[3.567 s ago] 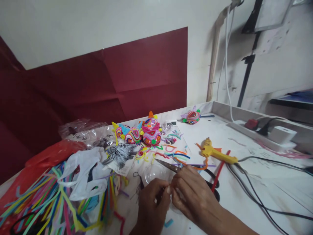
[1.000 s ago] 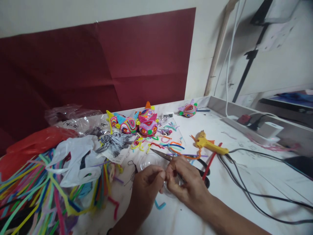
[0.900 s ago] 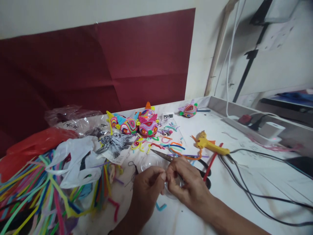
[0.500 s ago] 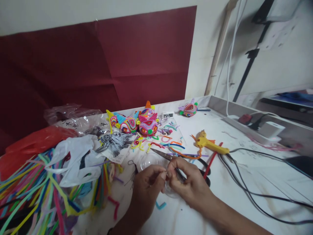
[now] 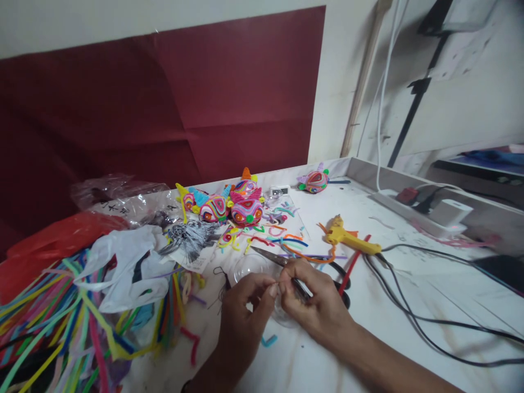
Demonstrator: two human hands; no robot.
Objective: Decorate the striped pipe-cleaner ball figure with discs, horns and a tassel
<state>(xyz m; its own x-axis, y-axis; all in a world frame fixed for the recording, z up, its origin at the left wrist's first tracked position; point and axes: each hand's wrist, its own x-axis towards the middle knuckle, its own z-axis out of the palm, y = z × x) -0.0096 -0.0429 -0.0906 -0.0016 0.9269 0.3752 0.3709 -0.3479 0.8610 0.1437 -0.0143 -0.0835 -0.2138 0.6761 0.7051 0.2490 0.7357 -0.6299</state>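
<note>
My left hand [image 5: 249,316] and my right hand [image 5: 319,305] meet at the fingertips, low in the middle of the head view. Thumb and forefinger are pinched together on each, with something tiny and thin between the two pinches, too small to name. Partly behind my right hand is a pair of scissors [image 5: 268,255] with black handles; whether it touches the hand I cannot tell. A clear round plastic piece [image 5: 249,266] lies on the table behind my fingers. Beside my left hand are dark thin threads [image 5: 224,281].
Colourful pipe cleaners [image 5: 85,316] and a white plastic bag [image 5: 126,267] fill the left. Behind sit several decorated animal figures [image 5: 248,210]. A yellow glue gun [image 5: 352,240] with a black cable [image 5: 405,300] lies right, near a white power strip [image 5: 421,215].
The camera view has shifted slightly. Both hands keep their pinch at nearly the same spot, the fingertips now a little farther apart.
</note>
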